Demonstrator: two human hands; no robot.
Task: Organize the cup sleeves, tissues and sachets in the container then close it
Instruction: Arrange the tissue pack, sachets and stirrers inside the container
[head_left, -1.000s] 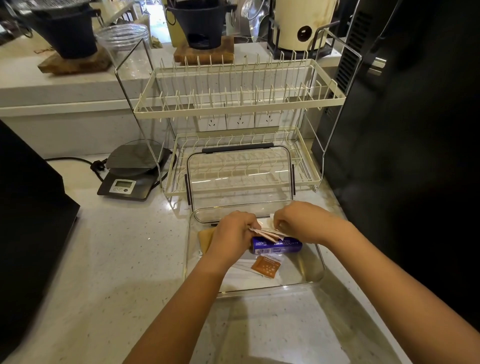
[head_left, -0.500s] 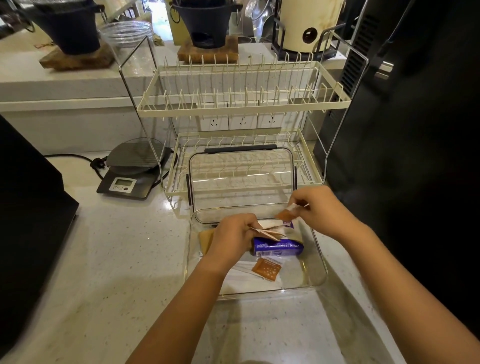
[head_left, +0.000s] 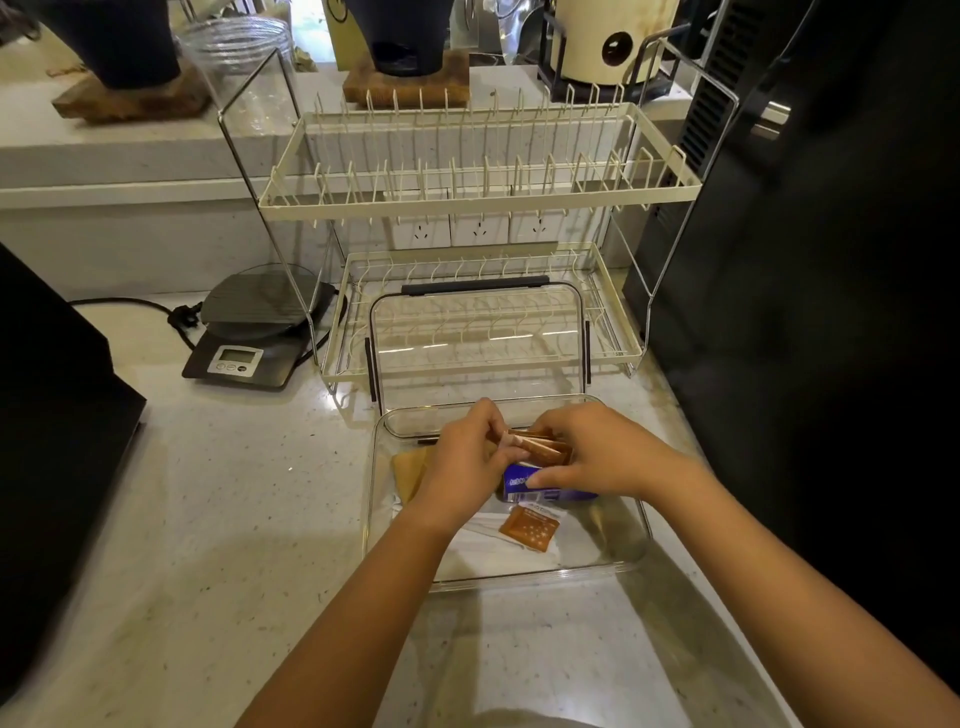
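A clear plastic container (head_left: 631, 556) sits open on the counter, its lid (head_left: 478, 343) standing up against the dish rack. Inside lie a tan cup sleeve (head_left: 408, 467) at the left, a blue tissue pack (head_left: 519, 480), a loose orange sachet (head_left: 530, 527) and white tissues (head_left: 478, 545) on the bottom. My left hand (head_left: 462, 467) pinches a small stack of orange sachets (head_left: 540, 449) over the container. My right hand (head_left: 597, 457) meets the stack from the right, fingers curled on it, just above the tissue pack.
A cream two-tier dish rack (head_left: 478, 192) stands right behind the container. A kitchen scale (head_left: 249, 332) with a cord is at the back left. Dark appliances flank the counter: one at the left (head_left: 47, 415), a tall one at the right (head_left: 831, 312).
My right hand, which had lifted one sachet up and to the right, has come back down to the stack in my left hand. The camera has tilted slightly.
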